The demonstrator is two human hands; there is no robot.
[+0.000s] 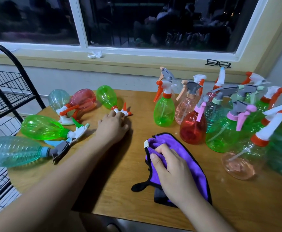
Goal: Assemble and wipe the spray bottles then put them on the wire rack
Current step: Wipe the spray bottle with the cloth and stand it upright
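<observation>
The wooden table (120, 190) fills most of the view, with a black wire rack (11, 91) just beside its left edge.

On the right half of the table stands a crowded cluster of upright spray bottles (220, 118). They are translucent in green, red, pink and teal, and each is capped with a trigger head in white, orange, grey or pink. A thin dip tube shows inside several of them, among them the green upright bottle (163, 111) at the cluster's left edge.

Five more bottles lie on their sides on the left half, sprayers fitted. These are a large teal bottle (11, 151) nearest the camera, a green bottle (41, 128) behind it, a pale bottle (58, 99), a pink bottle (83, 97), and a small green bottle (106, 97) farthest right.

A purple cloth (178, 143) with black edging lies between the two groups. The right hand (172, 168) presses down on it, thumb and fingers bunching a fold of it.

The left hand (113, 126) lies palm down, its fingertips on the small green bottle's white neck. Whether they close round it cannot be told.

Black glasses (218, 63) and a crumpled tissue (95, 54) rest on the window sill (137, 62).
</observation>
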